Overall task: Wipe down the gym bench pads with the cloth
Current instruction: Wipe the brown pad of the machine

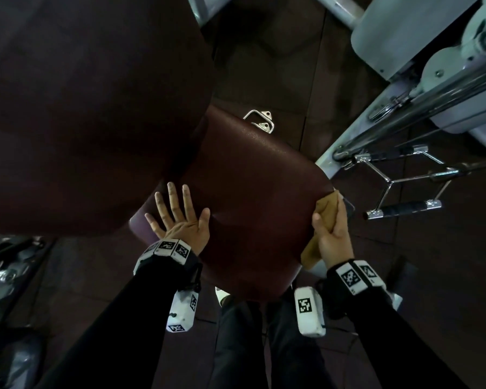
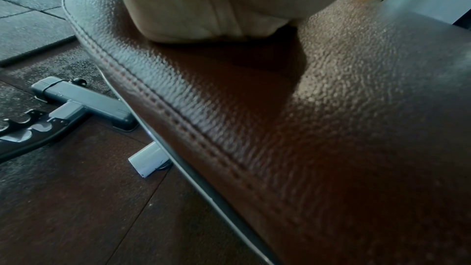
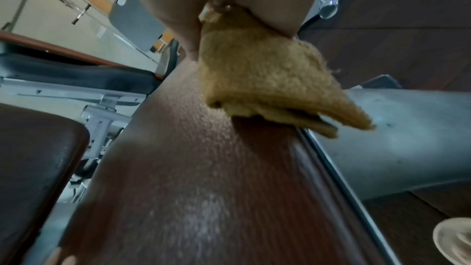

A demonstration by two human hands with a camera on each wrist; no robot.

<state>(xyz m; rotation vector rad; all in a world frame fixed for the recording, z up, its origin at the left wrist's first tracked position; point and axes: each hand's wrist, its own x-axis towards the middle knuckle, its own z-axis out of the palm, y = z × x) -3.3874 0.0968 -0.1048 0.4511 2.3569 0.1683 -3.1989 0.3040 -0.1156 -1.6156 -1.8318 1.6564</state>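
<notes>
2 hands work a pebbled maroon seat pad [image 1: 253, 197]: left hand [image 1: 180, 220] splayed flat, right hand [image 1: 333, 234] gripping a folded, nubby tan cloth [image 3: 267, 80].

Two pads [image 1: 253, 192] (maroon), one cloth [image 1: 327, 209], two hands [image 1: 180, 220].

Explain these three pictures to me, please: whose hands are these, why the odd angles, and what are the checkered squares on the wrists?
No robot here: a person wears three cameras. The head view looks down on both arms; the checkered squares are printed markers on wristbands that carry the other two cameras, which look along each hand. The left hand lies flat, fingers spread, on the dark red seat pad of a gym bench. The right hand grips a folded tan cloth against the pad's right edge, wiping it. The larger dark back pad looms on the left, and chrome cable handles lie on the floor to the right.
</notes>
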